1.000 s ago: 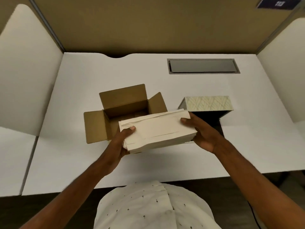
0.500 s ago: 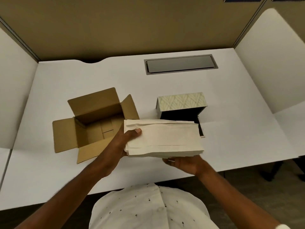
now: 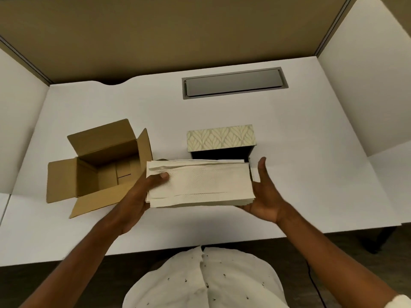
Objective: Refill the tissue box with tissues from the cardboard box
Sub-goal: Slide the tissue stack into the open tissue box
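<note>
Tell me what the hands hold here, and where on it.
A stack of tissues, held by its two short ends: the left hand pinches the left end, thumb on top; the right hand cups the right end from below, thumb raised.

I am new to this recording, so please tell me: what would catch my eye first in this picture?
First, the thick stack of cream paper tissues, held above the white table between the left hand and the right hand. Left of it sits the open brown cardboard box, apparently empty. Just behind the stack lies the leaf-patterned tissue box, its dark opening facing the person.
</note>
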### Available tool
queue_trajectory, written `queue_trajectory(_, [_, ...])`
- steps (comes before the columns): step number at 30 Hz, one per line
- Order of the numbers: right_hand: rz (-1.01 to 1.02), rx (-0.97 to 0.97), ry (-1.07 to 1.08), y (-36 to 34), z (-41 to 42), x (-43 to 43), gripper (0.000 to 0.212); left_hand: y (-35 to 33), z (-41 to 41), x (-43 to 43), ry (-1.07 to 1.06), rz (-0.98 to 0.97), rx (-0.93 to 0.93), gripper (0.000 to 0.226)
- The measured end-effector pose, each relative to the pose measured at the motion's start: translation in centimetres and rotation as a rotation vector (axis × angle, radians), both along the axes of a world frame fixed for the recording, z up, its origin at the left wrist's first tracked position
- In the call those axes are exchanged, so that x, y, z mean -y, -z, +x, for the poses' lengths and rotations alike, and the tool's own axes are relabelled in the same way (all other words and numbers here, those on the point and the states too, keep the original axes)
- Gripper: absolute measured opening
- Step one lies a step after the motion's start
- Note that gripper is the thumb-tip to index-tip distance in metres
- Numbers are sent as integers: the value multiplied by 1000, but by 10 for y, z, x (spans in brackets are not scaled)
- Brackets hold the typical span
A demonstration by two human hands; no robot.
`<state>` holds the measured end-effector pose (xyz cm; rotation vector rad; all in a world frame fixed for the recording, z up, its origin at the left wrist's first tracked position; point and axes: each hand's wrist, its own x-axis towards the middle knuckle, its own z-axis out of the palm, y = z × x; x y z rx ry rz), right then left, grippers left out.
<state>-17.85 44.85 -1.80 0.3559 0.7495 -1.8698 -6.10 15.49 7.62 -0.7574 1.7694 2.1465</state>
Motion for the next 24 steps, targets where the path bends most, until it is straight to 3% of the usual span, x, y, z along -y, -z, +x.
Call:
queue_trajectory(4, [123,-95,-102,3,-21,-25,104,28,-2,-14,0,-12,42,71])
queue_trajectory(6, [207,-171,-149,5,-23,-32,94,44,-6,-22,36,-11,70,54])
queue_trajectory(12, [467,-378,-286,24,-30,-26,67,102,-36,-39,-22,38,193,47])
queue_trajectory(24, [703,-400,-87,62,-68,-5,36,156,-98,-51,-101,91,283,54])
